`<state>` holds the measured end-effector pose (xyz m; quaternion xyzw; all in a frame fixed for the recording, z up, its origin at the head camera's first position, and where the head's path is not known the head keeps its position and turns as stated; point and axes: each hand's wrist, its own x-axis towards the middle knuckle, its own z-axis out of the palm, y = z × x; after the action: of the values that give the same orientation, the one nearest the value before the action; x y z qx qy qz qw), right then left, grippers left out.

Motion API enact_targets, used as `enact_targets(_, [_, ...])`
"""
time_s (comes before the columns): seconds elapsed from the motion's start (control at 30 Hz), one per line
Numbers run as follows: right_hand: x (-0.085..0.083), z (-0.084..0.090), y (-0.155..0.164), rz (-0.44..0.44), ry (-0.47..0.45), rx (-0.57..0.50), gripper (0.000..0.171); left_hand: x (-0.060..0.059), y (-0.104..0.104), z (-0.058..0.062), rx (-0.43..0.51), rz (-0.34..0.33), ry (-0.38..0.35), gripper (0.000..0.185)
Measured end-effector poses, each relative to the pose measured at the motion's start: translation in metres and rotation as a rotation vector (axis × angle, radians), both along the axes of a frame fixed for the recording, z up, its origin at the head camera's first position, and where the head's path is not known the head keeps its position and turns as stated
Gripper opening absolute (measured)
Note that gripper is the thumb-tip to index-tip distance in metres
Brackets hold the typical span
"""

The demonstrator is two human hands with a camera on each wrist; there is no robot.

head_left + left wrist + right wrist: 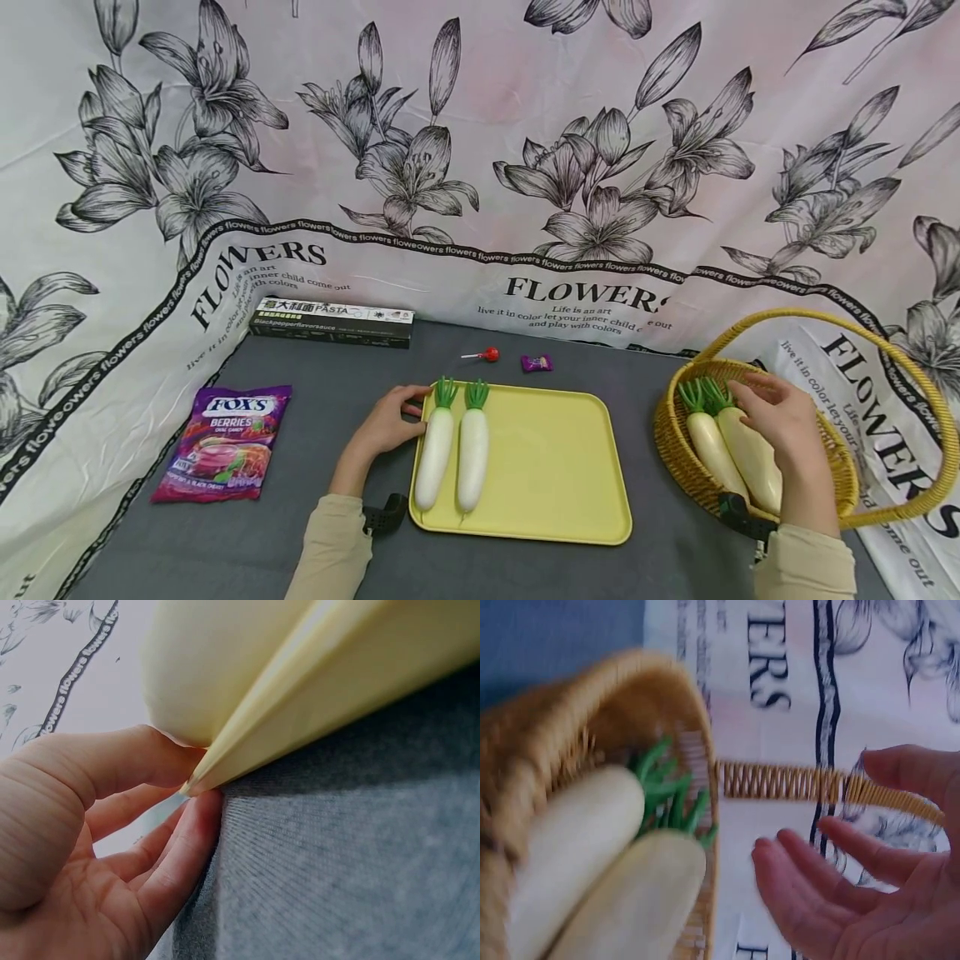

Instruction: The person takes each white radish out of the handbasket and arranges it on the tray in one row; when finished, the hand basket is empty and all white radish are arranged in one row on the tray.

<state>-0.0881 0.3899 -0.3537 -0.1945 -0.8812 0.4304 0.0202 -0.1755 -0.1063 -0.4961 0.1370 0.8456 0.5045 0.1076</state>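
Note:
My left hand [390,422] pinches the rim at the left side of the yellow tray [555,467], thumb on top and fingers beneath. On the tray's left side lie two white radishes with green tops, the outer radish [435,458] close beside my thumb and the inner radish [472,458] parallel to it. My right hand [783,412] hovers over the wicker basket [667,442] with its fingers loosely spread and nothing between them. Inside the basket, two more white radishes [577,840] rest side by side, their green tops [667,795] toward the back.
Left of the tray lies a purple candy bag [225,446]. Behind are a black pasta box [333,323], a red lollipop [491,354] and a small purple wrapped candy [536,363]. The basket's tall handle [900,354] arches to the right. A floral cloth [465,108] hangs at the back.

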Motion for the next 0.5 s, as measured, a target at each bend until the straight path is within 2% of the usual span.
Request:
enact_targets(0.1, [0.004,0.002,0.014,-0.056,-0.099,0.067,0.075,-0.001,0.001,-0.001,0.001,0.001,-0.003,0.055])
enact_targets(0.23, [0.008,0.000,0.028,-0.085,-0.202,0.156,0.076,-0.001,0.001,-0.002,0.001,0.006,-0.007,0.055])
enact_targets(0.4, [0.011,-0.011,0.038,-0.040,-0.288,0.236,0.074,0.000,0.001,-0.002,0.007,0.011,-0.005,0.055])
enact_targets(0.5, [0.011,-0.017,0.042,-0.010,-0.335,0.200,0.075,0.001,0.001,-0.003,0.009,0.007,0.002,0.055])
